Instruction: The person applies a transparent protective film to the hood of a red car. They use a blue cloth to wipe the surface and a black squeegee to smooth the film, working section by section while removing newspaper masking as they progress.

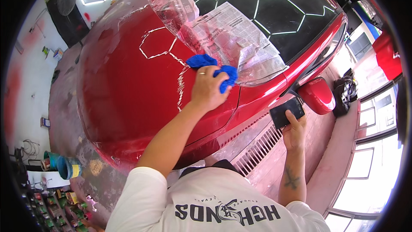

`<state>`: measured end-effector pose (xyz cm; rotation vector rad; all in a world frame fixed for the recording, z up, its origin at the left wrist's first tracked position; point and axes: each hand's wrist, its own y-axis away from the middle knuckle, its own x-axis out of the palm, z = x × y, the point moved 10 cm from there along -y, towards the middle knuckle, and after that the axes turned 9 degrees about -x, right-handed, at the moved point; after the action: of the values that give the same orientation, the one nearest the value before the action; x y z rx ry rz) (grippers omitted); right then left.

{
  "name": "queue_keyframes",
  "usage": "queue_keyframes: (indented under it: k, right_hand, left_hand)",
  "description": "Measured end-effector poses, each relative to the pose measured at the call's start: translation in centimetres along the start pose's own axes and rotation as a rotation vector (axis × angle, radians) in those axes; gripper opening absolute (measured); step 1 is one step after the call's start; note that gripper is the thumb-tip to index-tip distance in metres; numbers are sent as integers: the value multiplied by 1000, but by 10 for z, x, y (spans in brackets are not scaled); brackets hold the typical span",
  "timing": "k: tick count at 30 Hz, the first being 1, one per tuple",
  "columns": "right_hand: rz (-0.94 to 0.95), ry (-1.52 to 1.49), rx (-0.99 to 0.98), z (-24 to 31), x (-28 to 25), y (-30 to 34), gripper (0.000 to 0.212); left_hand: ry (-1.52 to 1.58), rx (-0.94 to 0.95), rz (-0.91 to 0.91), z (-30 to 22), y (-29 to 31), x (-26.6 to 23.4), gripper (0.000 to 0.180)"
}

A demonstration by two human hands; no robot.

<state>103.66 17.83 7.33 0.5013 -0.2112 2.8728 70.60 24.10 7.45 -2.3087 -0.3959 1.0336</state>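
Observation:
My left hand [207, 89] grips a bunched blue cloth [200, 61] and presses it on the red car's hood [128, 88], close to the windshield. The cloth lies beside newspaper and clear plastic film [214, 32], which cover the hood's rear edge and part of the windshield [240, 6]. To the right, past the fender, my right hand [294, 131] holds a flat black rectangular pad [284, 112] up in the air, thumb across its face. The pad's exact kind cannot be told. Bright hexagonal lamp lines reflect in the paint and glass.
A red side mirror [316, 95] sticks out right of my right hand. Below the car runs a floor grating [259, 148]. Blue-green buckets [68, 167] and a shelf of small containers [60, 208] stand at the lower left. Windows [365, 172] line the right side.

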Motion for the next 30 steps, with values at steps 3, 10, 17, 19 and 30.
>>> queue_keyframes:
  k: [3,10,17,19,30]
  right_hand:
    - [-140,-56,27,1,-13,7,26]
    - [-12,308,-57,-1,-50,3,21]
    - [274,320,-14,-39,85,-23,25]
    - [311,220,12,-52,127,-21,29]
    - [693,1797,-689,-110,160,95,80]
  left_hand:
    - [-140,-85,-60,65,4,-42,28]
    - [-466,-360,-276,170,27,-121,33]
    - [-164,-157,-54,11,46,-44,39]
    - [-183,-174,-28,20,51,-51,36]
    - [-613,-640,-300,238,116,-220,42]
